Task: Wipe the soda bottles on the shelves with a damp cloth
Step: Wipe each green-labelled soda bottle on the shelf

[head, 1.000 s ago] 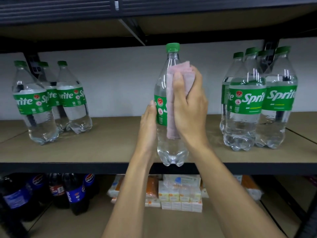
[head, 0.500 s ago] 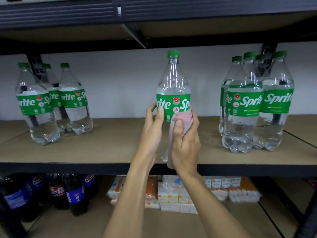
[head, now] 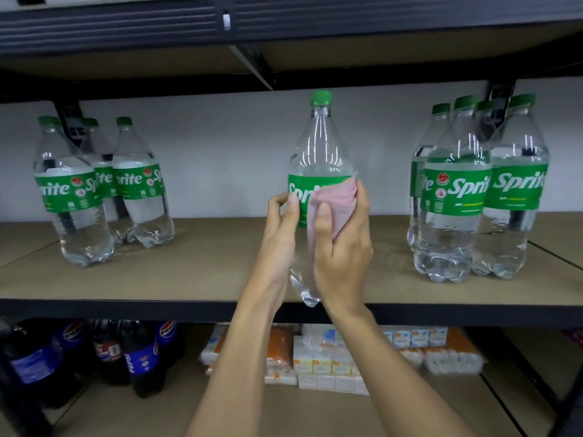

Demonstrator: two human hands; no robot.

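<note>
A clear Sprite bottle [head: 319, 146] with a green cap is held upright in front of the middle shelf [head: 195, 272]. My left hand [head: 279, 228] grips its left side at label height, thumb on the green label. My right hand [head: 342, 247] presses a folded pink cloth [head: 334, 200] against the bottle's front right side, over the label and lower body. The bottle's lower half is mostly hidden behind both hands.
Three Sprite bottles [head: 94, 190] stand at the shelf's left, several more Sprite bottles [head: 479, 190] at its right. The lower shelf holds dark Pepsi bottles [head: 138, 354] on the left and stacked small packets [head: 331, 361] in the middle. Another shelf [head: 284, 33] hangs overhead.
The cloth went from high on the bottle down to below the label, then back up onto the label. The bottle turned, showing more of the label.
</note>
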